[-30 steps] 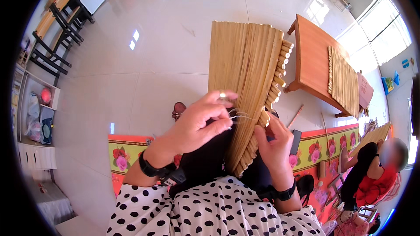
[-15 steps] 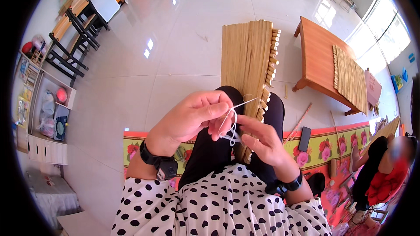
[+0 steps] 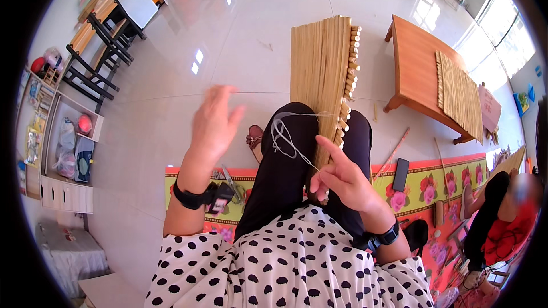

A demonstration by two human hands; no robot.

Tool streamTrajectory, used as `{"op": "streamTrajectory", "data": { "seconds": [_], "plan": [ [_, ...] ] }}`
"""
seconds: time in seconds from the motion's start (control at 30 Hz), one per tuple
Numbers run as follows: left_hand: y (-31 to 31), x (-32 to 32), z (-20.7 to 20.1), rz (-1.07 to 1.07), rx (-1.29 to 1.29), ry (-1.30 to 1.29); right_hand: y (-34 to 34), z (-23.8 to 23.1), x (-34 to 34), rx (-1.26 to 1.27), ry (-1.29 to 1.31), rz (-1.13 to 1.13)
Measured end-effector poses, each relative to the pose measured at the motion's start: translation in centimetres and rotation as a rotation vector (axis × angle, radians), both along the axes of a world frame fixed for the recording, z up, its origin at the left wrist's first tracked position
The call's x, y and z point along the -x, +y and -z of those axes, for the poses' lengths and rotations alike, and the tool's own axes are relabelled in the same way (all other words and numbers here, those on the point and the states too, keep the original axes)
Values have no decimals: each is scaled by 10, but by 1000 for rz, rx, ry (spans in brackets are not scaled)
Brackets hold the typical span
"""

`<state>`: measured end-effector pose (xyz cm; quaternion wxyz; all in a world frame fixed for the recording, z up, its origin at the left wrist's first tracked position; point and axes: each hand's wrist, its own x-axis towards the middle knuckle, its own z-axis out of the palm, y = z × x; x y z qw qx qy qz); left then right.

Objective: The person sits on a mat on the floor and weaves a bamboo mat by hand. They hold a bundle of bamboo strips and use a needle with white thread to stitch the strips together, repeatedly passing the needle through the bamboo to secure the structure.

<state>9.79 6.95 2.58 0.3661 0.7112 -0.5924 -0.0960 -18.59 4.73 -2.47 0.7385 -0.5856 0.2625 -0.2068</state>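
Note:
A mat of straw-coloured reed stalks (image 3: 319, 60) stretches away from my lap between my knees, its round cut stalk ends in a row along the right side. White string (image 3: 283, 131) lies in loose loops over my left thigh; one strand runs to the mat near its right edge. At the loops' lower end, my right hand (image 3: 345, 179) pinches the string with thumb and fingers, index finger stretched out. My left hand (image 3: 214, 122) is raised left of my knee, blurred by motion, thumb apart from the fingers and nothing visible in it.
Scissors (image 3: 229, 179) lie on the flowered floor cloth (image 3: 411, 205) beside my left wrist. A phone (image 3: 401, 174) and thin sticks are to the right. Another reed mat (image 3: 459, 97) rests on a low wooden table (image 3: 416, 63). A person in red (image 3: 508, 234) sits at far right.
My left hand has let go of the thin needle-like piece and string and swung up and left. The string loops now hang wider over my left thigh. My right hand has closed on the string.

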Motion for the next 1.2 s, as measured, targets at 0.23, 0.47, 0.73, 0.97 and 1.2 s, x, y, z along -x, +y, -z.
{"op": "streamTrajectory", "data": {
  "seconds": [0.23,0.47,0.73,0.97,1.2],
  "plan": [
    [26,63,5,650,229,-103,9,-19,0,209,188,37],
    [27,85,30,845,150,-188,7,-35,10,352,282,38],
    [10,-9,6,497,-116,805,-19,0,22,568,327,646],
    [33,-192,-35,240,455,1245,-30,5,-12,677,558,720],
    [102,-299,-70,-66,760,937,-34,17,-42,859,573,762]
  ]
}}
